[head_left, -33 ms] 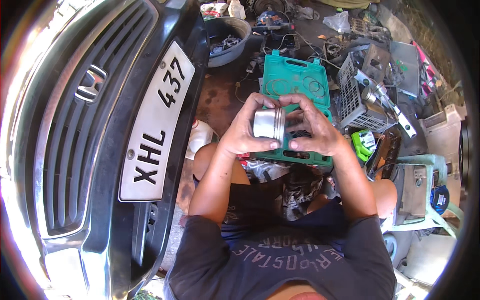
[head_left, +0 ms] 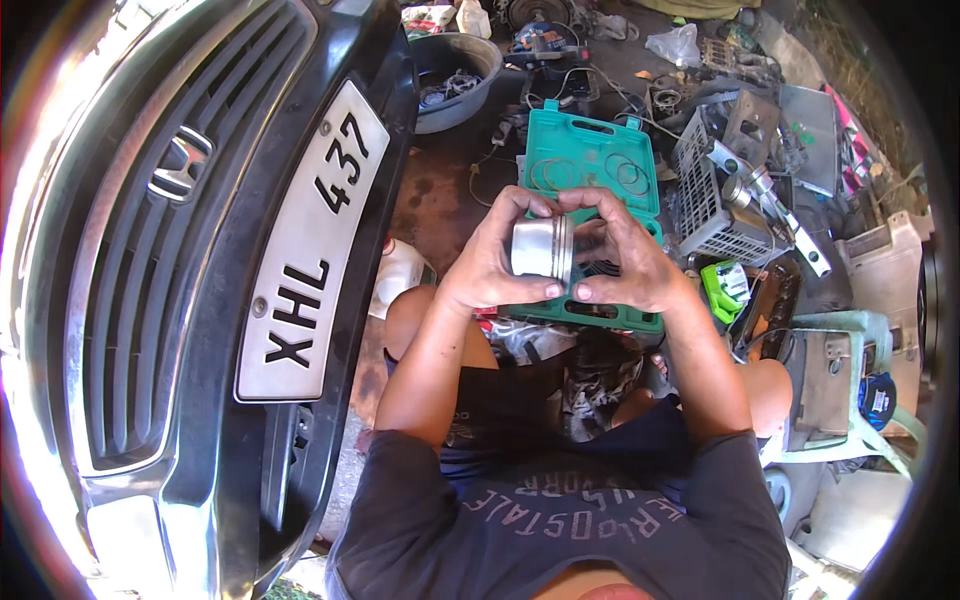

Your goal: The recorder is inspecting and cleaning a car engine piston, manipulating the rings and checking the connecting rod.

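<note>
A silvery piston [head_left: 536,248] with ring grooves along its right end is held sideways between my hands, above a green plastic tool case [head_left: 590,133]. My left hand [head_left: 482,262] wraps around the piston's left side, thumb below and fingers above. My right hand [head_left: 645,258] curves around the grooved end, its thumb and index fingertip at the lower and upper edges. Whether those fingertips pinch a separate piston ring I cannot make out. Thin loose rings [head_left: 630,174] lie in the open case lid. My right hand and the piston hide part of the case.
A black car front with a grille [head_left: 130,290] stands close on the left. Beyond it sits a grey basin [head_left: 480,75] of parts. On the right are a grey crate [head_left: 705,190] with metal parts, a bright green container [head_left: 722,290] and a pale green chair [head_left: 850,335].
The piston has shifted very slightly to the right. My right thumb sits a touch closer to its grooved end. Both hands otherwise keep the same hold.
</note>
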`<state>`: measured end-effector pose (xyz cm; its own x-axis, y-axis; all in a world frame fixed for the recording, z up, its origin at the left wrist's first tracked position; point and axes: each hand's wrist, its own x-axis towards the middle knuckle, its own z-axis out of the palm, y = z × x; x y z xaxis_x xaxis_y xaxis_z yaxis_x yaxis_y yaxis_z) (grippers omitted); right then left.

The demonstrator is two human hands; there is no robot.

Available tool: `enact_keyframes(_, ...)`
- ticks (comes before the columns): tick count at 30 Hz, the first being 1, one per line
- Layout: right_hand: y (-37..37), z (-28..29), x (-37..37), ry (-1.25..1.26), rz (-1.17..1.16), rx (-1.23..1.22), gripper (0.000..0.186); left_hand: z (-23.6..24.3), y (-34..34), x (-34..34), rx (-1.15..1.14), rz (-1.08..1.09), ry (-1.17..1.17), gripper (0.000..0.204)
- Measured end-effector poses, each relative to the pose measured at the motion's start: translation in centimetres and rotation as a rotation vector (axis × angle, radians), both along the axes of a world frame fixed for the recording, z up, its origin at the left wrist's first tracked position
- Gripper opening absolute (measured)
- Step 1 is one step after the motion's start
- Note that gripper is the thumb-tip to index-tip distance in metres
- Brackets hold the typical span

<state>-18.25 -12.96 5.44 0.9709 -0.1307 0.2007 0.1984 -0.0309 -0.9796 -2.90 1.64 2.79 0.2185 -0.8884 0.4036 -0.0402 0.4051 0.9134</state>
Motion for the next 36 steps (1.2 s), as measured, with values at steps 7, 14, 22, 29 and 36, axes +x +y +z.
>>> enact_keyframes(7,0.7,0.0,0.6,-0.009,-0.048,-0.040,0.075,0.0,-0.3,-0.4,-0.034,0.191,-0.218,0.073)
enact_keyframes(14,0.4,-1.0,0.9,0.013,-0.055,0.092,0.064,-0.1,-1.0,-0.1,-0.175,0.266,-0.511,0.073)
enact_keyframes(22,0.7,-2.0,1.1,-0.030,-0.119,0.137,0.061,-0.4,-1.1,-0.4,-0.173,0.342,-0.594,0.073)
enact_keyframes(29,-0.6,-2.2,1.6,-0.010,-0.169,0.165,0.051,-0.1,-1.2,-0.8,-0.003,0.308,-0.468,0.082)
enact_keyframes(36,-4.7,-3.8,1.9,-0.104,-0.469,-0.451,0.027,0.8,-0.7,0.4,-0.129,0.326,0.117,0.073)
